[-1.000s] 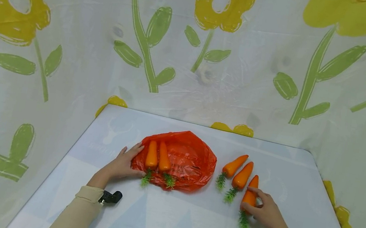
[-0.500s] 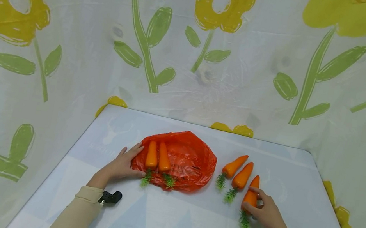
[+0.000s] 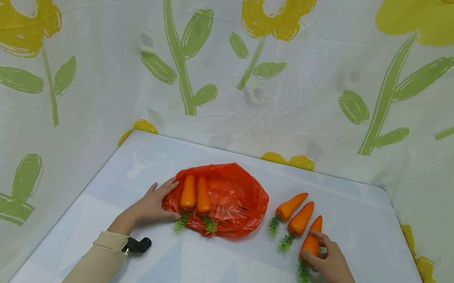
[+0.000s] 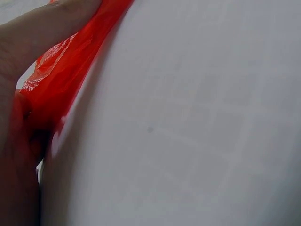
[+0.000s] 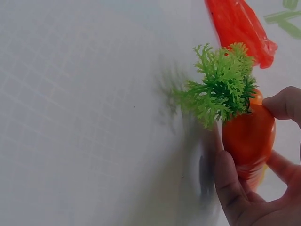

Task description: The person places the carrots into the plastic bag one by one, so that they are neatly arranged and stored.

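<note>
In the head view, a red plastic bag (image 3: pixel 241 195) lies with its mouth spread wide. Two orange toy carrots, one on the left (image 3: pixel 188 197) and one beside it (image 3: pixel 203 199), rest in its left half, green tops toward the front rim. My left hand (image 3: pixel 153 205) holds the bag's left edge, thumb along the front rim. Over on the right, my right hand (image 3: pixel 331 262) grips another carrot (image 3: pixel 316 225) between thumb and fingers. The right wrist view gives its thick end and leafy top (image 5: pixel 223 84) close up, near the table surface.
Two more carrots, one farther left (image 3: pixel 291 206) and one in the middle (image 3: pixel 302 217), lie side by side between the bag and my right hand. A pale patterned table (image 3: pixel 207 275) carries everything. Flower-printed sheeting (image 3: pixel 304 99) hangs behind and at the sides.
The carrot in my right hand has shifted very slightly, its tip a touch to the right. My left hand, the bag and the other carrots have stayed put.
</note>
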Demonstrator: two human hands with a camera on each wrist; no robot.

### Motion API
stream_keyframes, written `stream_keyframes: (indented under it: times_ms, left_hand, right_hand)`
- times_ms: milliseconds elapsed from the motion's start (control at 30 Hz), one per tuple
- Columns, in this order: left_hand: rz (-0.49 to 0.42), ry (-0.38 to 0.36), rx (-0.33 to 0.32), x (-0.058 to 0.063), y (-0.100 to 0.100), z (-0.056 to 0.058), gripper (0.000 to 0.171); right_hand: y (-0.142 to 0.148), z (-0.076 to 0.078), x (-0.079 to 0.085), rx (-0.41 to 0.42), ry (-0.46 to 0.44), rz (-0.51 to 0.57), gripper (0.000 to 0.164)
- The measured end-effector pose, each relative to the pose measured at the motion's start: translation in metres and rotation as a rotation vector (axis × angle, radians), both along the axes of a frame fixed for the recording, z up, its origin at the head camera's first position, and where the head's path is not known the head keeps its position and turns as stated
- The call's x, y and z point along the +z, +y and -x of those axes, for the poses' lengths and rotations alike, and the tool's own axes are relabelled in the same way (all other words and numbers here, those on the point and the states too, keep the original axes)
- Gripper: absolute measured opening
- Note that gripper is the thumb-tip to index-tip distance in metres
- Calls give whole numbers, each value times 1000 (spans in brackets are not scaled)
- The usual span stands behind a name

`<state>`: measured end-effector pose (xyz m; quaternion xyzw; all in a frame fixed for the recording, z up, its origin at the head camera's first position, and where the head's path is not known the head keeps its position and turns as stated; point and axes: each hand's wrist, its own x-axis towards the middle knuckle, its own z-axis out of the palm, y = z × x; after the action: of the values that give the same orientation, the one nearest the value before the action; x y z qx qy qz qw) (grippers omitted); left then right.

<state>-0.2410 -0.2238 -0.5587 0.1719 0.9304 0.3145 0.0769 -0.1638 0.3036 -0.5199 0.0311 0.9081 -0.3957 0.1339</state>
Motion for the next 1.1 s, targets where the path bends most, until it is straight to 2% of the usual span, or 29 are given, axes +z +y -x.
stream_keyframes:
  times_ms: [833,1100]
  left_hand:
    - [3,-8,9,1,0,0,109]
    - [6,-15,11,-1,0,0,109]
  right_hand:
    - [-7,1,10,11,84,-15,72]
    - [-10,5,7,23,109,-5,72]
